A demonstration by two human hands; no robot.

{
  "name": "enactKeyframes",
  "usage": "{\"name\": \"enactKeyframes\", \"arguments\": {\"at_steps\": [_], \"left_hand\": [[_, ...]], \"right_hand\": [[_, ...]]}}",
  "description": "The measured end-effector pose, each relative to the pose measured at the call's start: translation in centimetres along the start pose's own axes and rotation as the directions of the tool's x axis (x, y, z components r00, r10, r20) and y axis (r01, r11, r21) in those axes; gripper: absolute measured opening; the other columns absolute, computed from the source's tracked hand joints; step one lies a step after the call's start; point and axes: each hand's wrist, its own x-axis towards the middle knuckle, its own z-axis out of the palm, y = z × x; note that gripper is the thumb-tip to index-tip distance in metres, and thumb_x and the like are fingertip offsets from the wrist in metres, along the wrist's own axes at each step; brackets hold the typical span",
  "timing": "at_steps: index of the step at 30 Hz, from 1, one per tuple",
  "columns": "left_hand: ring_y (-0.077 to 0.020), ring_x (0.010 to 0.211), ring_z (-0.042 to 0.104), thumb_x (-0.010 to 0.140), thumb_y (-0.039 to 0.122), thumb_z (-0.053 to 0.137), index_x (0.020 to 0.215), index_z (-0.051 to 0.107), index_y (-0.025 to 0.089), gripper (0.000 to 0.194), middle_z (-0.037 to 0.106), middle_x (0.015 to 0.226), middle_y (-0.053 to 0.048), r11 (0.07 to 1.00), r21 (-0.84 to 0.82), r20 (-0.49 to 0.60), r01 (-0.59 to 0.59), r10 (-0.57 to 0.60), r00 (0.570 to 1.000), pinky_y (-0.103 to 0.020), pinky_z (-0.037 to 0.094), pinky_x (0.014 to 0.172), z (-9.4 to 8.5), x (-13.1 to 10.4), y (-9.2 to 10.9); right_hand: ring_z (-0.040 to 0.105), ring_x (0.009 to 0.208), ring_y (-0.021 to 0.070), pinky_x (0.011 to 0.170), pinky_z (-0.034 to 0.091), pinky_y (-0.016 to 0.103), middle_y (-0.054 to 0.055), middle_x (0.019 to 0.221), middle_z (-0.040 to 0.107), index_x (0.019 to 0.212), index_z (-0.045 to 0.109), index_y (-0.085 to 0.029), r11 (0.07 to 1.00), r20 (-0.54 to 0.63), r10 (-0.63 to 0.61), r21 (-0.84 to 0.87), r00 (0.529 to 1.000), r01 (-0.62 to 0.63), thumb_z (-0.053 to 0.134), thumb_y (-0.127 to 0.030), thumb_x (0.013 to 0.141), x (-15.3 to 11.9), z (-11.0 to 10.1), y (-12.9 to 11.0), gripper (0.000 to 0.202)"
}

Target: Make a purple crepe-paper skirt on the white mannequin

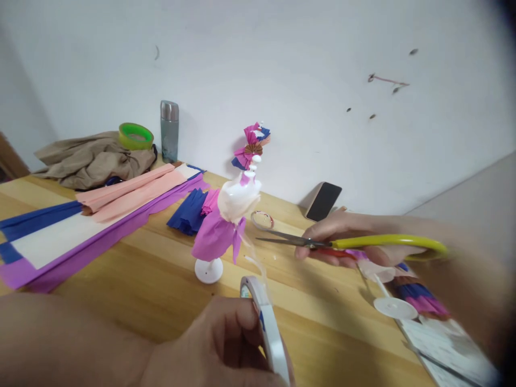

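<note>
My left hand [229, 341] grips a roll of white tape [268, 328] close to the camera. A translucent strip [253, 252] runs up from the roll toward the dress form. My right hand [342, 236] is closed on scissors [374, 242] with a yellow and a red handle; their blades are parted and point left, close to the strip. Between the hands and farther back stands a small white dress form [239, 199] on a round base. Purple crepe paper [215, 234] hangs around its lower part as a skirt.
Folded crepe paper strips [121, 209] lie at left. Behind them are a brown cloth [88, 156], green tape roll [136, 136] and flask [169, 131]. A phone [323, 201] leans on the wall. A second stand [395, 308] lies right, and a smaller tape roll [263, 219] sits behind the blades.
</note>
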Motion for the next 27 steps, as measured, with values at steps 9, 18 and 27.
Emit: {"name": "enactKeyframes", "arguments": {"at_steps": [9,18,27], "left_hand": [[-0.0113,0.073,0.062,0.064,0.035,0.088,0.075,0.073,0.015,0.027,0.067,0.074,-0.003,0.997,-0.047,0.094,-0.068,0.072,0.993,-0.024,0.047,0.079,-0.5,0.0,-0.6],[-0.0105,0.075,0.064,0.063,0.031,0.089,0.074,0.072,0.013,0.028,0.069,0.077,-0.003,0.993,-0.082,0.078,-0.08,0.086,0.993,-0.024,0.049,0.079,-1.2,0.2,-1.2],[-0.0082,0.068,0.061,0.061,0.031,0.09,0.07,0.069,0.013,0.029,0.068,0.073,-0.001,0.995,-0.085,0.034,-0.05,0.054,0.998,-0.018,0.045,0.067,-1.1,0.7,-1.0]], "right_hand": [[0.041,0.054,0.0098,0.054,0.034,0.026,0.001,0.071,0.053,0.111,0.064,-0.009,0.944,0.437,-0.325,0.204,0.839,0.26,0.052,-0.08,0.076,6.4,2.9,3.9,0.081],[0.036,0.048,0.0086,0.051,0.035,0.026,-0.005,0.059,0.042,0.095,0.066,-0.012,0.9,0.41,-0.406,0.333,0.817,0.281,0.053,-0.076,0.078,8.5,3.8,4.2,0.068],[0.033,0.044,0.0059,0.046,0.029,0.021,-0.007,0.058,0.042,0.108,0.063,-0.008,0.896,0.45,-0.415,0.352,0.79,0.271,0.057,-0.071,0.08,9.0,3.3,4.2,0.07]]}}
